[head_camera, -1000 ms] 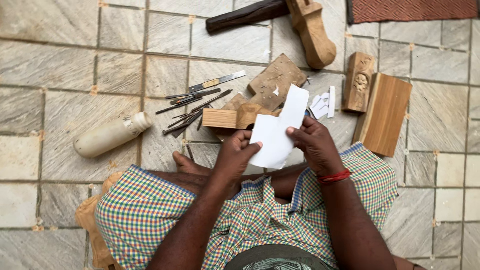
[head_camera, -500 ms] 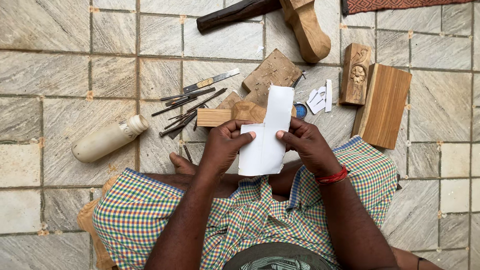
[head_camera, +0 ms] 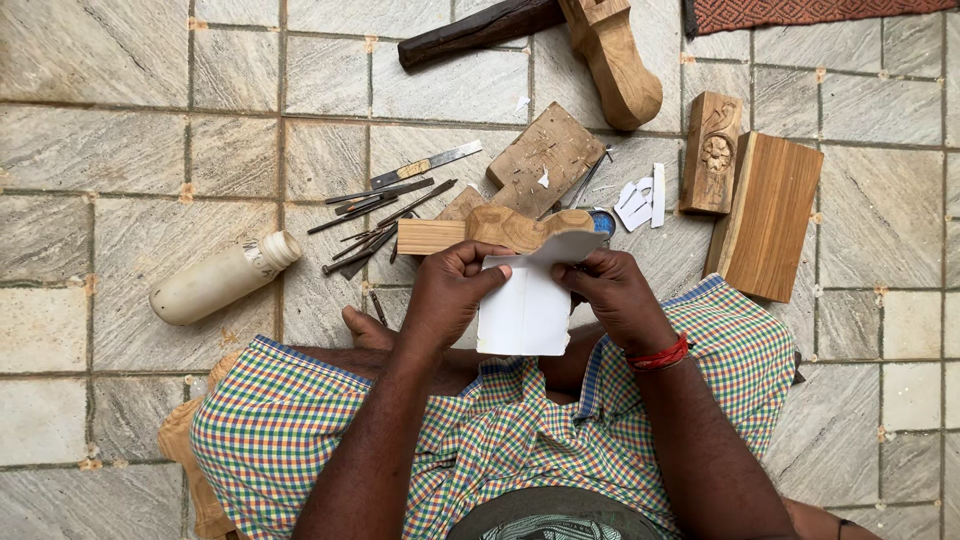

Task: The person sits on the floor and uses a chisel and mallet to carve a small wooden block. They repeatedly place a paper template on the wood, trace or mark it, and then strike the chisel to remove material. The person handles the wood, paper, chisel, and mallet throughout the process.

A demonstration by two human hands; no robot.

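hands come first, over a lap in checked cloth (head_camera: 300, 420): the left hand (head_camera: 450, 295) pinches the left edge of a white paper sheet (head_camera: 525, 312) and the right hand (head_camera: 615, 295), above a red wrist thread (head_camera: 660, 355), grips its right edge, the sheet's top curling over. just beyond the paper, touching its curled top, lies a carved wooden piece (head_camera: 500, 228) on the tiled floor (head_camera: 120, 150), with thin metal tools (head_camera: 385, 215) to its left and a pale bottle (head_camera: 222, 280) further left. farther off sit small white cutouts (head_camera: 640, 200), a flat wood block (head_camera: 770, 215), a carved flower block (head_camera: 712, 152) and a big wooden mallet (head_camera: 612, 60).
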